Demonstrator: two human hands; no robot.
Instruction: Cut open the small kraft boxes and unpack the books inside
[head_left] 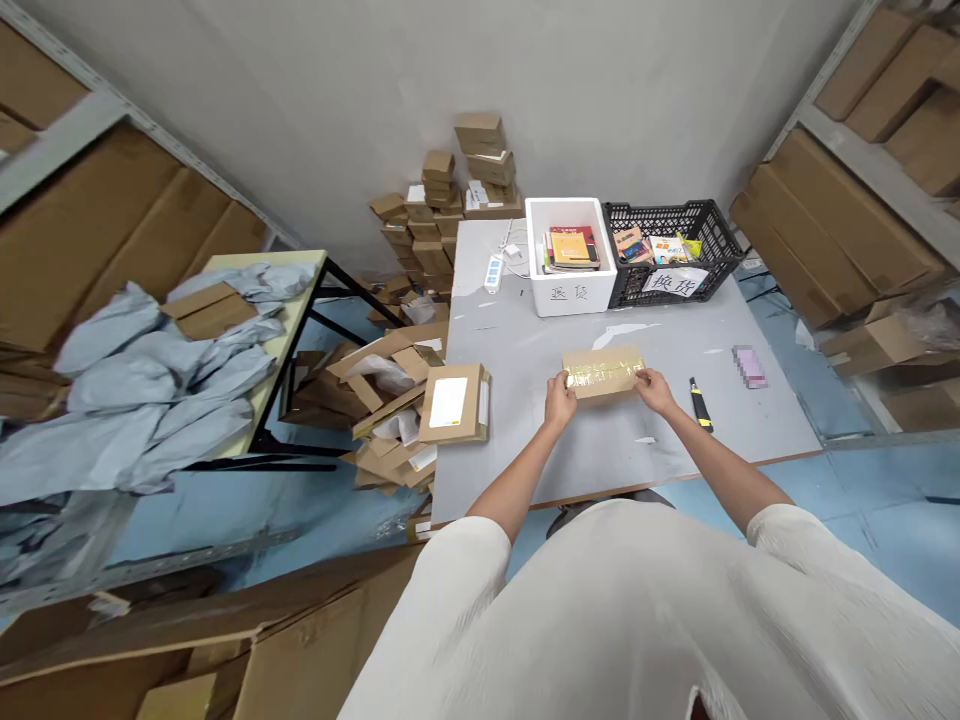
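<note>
A small brown cardboard box point(604, 386) with shiny clear tape along it lies on the grey table in front of me. My left hand point(559, 400) grips its left end, thumb near the tape. At the right end, my right hand point(655, 391) has its fingers closed on the box edge. To the right of that hand lies a black and yellow utility knife point(700, 406). A flat brown parcel with a white label point(449, 402) rests at the table's left edge.
White foam box point(571, 296) holding books and black crate point(673, 218) with packages stand at the table's back. A power strip point(493, 274) lies left of them. A pink blurred item point(750, 367) is at right. Cardboard point(390, 400) is piled left; grey bags point(135, 370) cover another table.
</note>
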